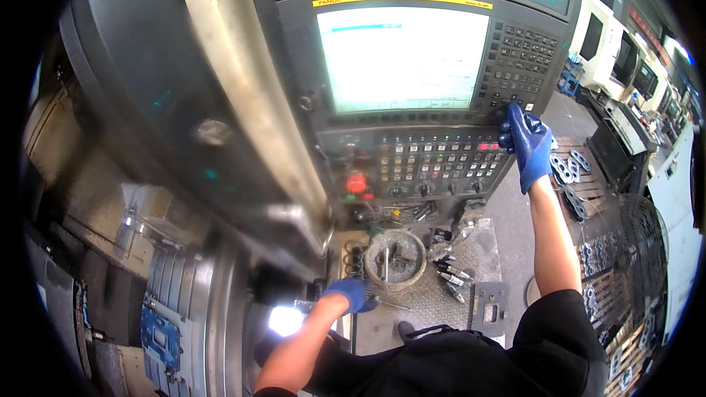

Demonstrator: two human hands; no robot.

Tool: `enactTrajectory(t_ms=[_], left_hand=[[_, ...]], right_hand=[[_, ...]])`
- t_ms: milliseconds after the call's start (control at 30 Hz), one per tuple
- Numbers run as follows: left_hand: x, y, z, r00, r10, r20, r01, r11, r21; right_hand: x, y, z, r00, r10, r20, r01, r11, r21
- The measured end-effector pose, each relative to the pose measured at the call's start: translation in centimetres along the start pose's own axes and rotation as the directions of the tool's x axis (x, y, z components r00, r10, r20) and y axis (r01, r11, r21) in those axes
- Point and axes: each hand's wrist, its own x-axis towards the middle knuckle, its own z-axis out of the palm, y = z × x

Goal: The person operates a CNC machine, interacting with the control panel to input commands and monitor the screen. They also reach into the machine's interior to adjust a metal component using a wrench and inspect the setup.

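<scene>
- Below the screen [404, 59] lies a grey, stained metal plate [434, 316] with a tread pattern, bearing a round container [421, 272] with dark contents, a cluster of metal fittings [454, 279] and a flat piece with a square hole [482, 300].
- Left of the screen stands a dark machine door [169, 103]; farther left and well below the screen, a blue block [151, 334] sits inside the machine.
- Right of the screen the workshop opens out: pale machines [599, 33] along the far side, grey floor, and a pallet carrying metal parts [565, 169], with a wire-guarded fan [643, 242] lower down.
- The control panel [434, 169] surrounds the screen and faces the person; its button section, just below the screen, has its long axis running left to right.
- The keypad [526, 51] is just right of the screen, its long axis running up and down with a slight lean.
- The gloved right hand [526, 140] is at the screen's lower right, fingers partly bent at the keypad's lower keys; whether they press cannot be told.
- The gloved left hand [351, 295] is well below the screen, near a thin rod [396, 305] pointing rightward; whether its fingers grip anything cannot be told.
</scene>
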Motion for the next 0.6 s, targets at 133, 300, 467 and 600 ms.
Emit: enactTrajectory(t_ms=[133,300,467,600], left_hand=[[-0.2,0.2,-0.3,1.0,-0.005,0.006,0.005,1.0,-0.001],[-0.3,0.3,-0.6,1.0,0.015,0.019,-0.015,1.0,0.014],[0.0,0.1,-0.2,1.0,0.002,0.0,-0.002,1.0,0.019],[0.5,-0.5,0.5,0.999,0.027,-0.023,-0.027,1.0,0.002]], right_hand=[[-0.2,-0.2,0.0,1.0,0.001,0.005,-0.001,1.0,-0.007],[-0.2,-0.2,0.0,1.0,0.027,0.006,-0.027,1.0,-0.002],[0.0,0.1,-0.1,1.0,0.016,0.014,-0.017,1.0,0.022],[0.2,0.5,-0.1,1.0,0.013,0.011,-0.013,0.999,0.046]])
